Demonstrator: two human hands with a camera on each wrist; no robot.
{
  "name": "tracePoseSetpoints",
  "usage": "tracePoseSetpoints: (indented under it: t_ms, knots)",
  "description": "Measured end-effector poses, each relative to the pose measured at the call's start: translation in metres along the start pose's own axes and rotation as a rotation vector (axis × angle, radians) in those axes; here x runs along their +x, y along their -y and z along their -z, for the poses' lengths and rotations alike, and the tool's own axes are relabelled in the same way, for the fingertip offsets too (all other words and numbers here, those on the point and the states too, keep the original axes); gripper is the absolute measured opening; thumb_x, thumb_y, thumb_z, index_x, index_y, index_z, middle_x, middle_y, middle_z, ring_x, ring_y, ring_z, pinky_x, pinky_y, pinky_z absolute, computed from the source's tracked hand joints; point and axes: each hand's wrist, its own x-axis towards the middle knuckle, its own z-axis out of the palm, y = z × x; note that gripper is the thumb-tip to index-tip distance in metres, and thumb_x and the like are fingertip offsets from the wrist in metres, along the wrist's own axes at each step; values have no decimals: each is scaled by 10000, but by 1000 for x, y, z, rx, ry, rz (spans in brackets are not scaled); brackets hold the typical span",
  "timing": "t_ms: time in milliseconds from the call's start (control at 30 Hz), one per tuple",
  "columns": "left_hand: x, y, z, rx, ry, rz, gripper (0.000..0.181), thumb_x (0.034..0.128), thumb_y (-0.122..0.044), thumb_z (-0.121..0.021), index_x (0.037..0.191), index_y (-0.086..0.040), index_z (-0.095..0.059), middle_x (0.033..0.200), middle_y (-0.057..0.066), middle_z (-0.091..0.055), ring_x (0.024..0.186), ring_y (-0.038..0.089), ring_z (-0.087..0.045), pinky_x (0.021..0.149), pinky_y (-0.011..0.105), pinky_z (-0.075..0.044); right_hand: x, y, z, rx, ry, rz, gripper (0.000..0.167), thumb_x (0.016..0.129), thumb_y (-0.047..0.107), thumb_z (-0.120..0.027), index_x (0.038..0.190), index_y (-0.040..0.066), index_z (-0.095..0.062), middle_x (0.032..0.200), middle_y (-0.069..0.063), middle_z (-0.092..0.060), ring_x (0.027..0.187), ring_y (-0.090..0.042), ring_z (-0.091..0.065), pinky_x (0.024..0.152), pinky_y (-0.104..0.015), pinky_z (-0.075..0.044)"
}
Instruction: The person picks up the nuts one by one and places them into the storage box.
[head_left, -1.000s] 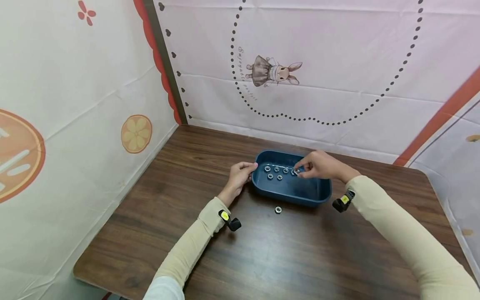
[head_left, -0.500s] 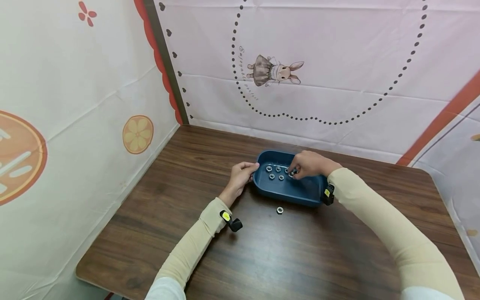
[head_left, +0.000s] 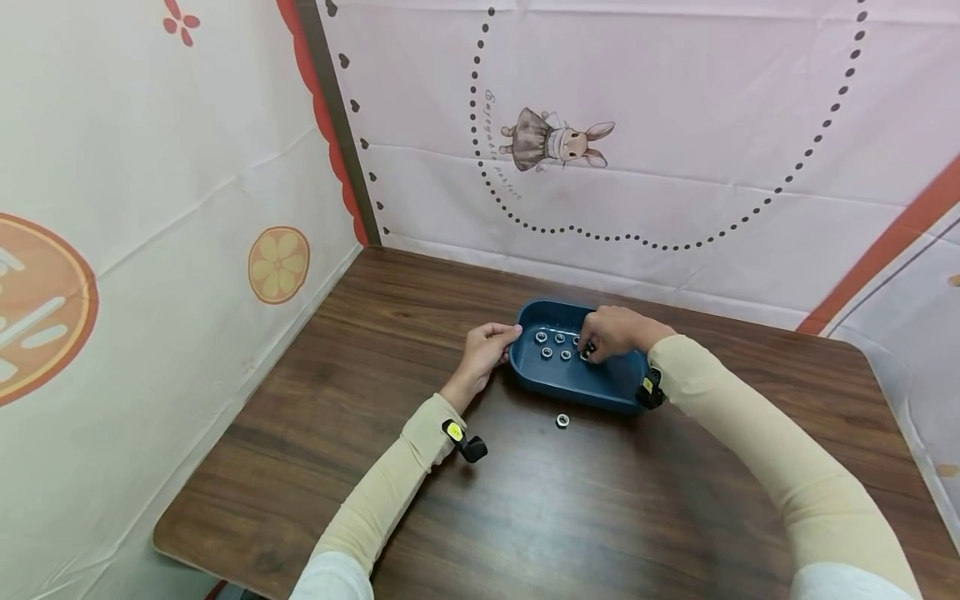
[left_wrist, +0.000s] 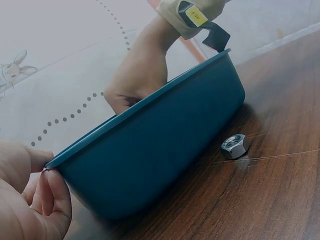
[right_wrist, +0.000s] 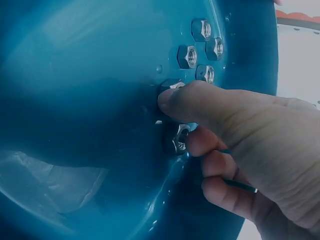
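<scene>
My left hand (head_left: 483, 354) pinches the left rim of a blue tray (head_left: 577, 394) between thumb and fingers. Inside the tray, metal hex nuts (head_left: 547, 352) stand in two short rows. My right hand (head_left: 615, 331) reaches down into it, fingers curled. In the right wrist view the thumb lies against a nut (right_wrist: 172, 85) low on the tray floor, at the end of a row. Another nut (right_wrist: 181, 139) shows on its side by the fingertips; whether the fingers hold it I cannot tell. The far ends of the fingers are partly hidden.
One loose hex nut (head_left: 562, 421) lies on the brown wooden table (head_left: 480, 508) in front of the tray. A printed cloth wall (head_left: 675, 125) rises close behind the tray, and another stands along the left.
My right hand has moved left and lower inside the tray, bringing a nut to the end of the front row. The left hand keeps its hold on the rim.
</scene>
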Motion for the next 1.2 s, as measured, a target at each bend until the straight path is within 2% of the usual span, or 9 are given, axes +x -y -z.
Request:
tracePoseSetpoints:
  t_ms: [67, 167, 300, 433, 600, 767, 933, 1067, 1200]
  knots:
    - [-1, 1, 0, 5, 2, 2, 221, 949, -226, -754, 1027, -21, -728, 811, 70, -600, 638, 82, -530, 596, 200, -478, -2, 3, 1, 2, -11, -14, 248, 893, 155, -776, 1136, 108, -789, 590, 63, -558, 516, -79, -468, 513, -247, -360]
    - [0, 1, 1, 14, 7, 2, 235, 953, -238, -750, 1041, -21, -727, 825, 78, -601, 642, 89, -532, 603, 209, -481, -13, 13, 7, 42, -80, -42, 276, 927, 176, -734, 1184, 81, -766, 546, 72, -473, 462, -79, -374, 479, -251, -303]
    - [1, 0, -1, 17, 7, -2, 259, 952, -247, -753, 1055, -11, -725, 824, 70, -595, 646, 89, -533, 613, 214, -480, -38, 41, 14, 47, -277, -60, 279, 952, 186, -695, 1189, 51, -756, 497, 77, -359, 424, -79, -268, 450, -253, -220]
    - [1, 1, -3, 11, 4, -3, 262, 948, -246, -759, 1056, -9, -729, 820, 59, -598, 648, 80, -533, 619, 214, -477, -61, 81, 6, 42, -451, -89, 227, 955, 189, -705, 1135, 68, -773, 546, 77, -498, 443, -67, -373, 433, -252, -274]
    - [1, 2, -3, -9, 6, 6, 234, 952, -227, -753, 1045, -13, -733, 819, 56, -610, 644, 82, -531, 612, 219, -475, -75, 125, -24, 57, -587, -77, 147, 936, 203, -726, 1019, 100, -791, 685, 82, -641, 533, -9, -484, 471, -237, -412]
    - [2, 1, -1, -56, -24, 5, 186, 943, -197, -760, 1003, -23, -734, 817, 52, -616, 635, 73, -526, 595, 202, -468, -75, 142, -58, 119, -582, -101, 150, 919, 227, -743, 981, 101, -796, 638, 111, -597, 515, 1, -460, 469, -217, -406]
    - [4, -1, -1, -85, -23, 5, 179, 942, -188, -764, 998, -22, -726, 839, 64, -615, 638, 62, -526, 580, 176, -462, -69, 141, -83, 172, -535, -231, 195, 905, 278, -766, 1000, 108, -788, 627, 104, -582, 503, -39, -462, 474, -249, -406]
    - [1, 1, -2, -75, -21, 19, 185, 941, -186, -764, 1009, -19, -727, 861, 65, -625, 659, 77, -533, 591, 181, -470, -63, 142, -101, 144, -521, -349, 237, 892, 359, -778, 905, 122, -760, 585, 84, -540, 491, -95, -468, 457, -278, -408]
    - [0, 1, -3, -64, -24, 25, 193, 942, -193, -762, 1020, -20, -729, 895, 84, -637, 679, 90, -540, 599, 184, -478, -56, 143, -111, 80, -548, -404, 280, 874, 374, -803, 756, 153, -678, 569, 58, -502, 490, -132, -467, 443, -303, -403]
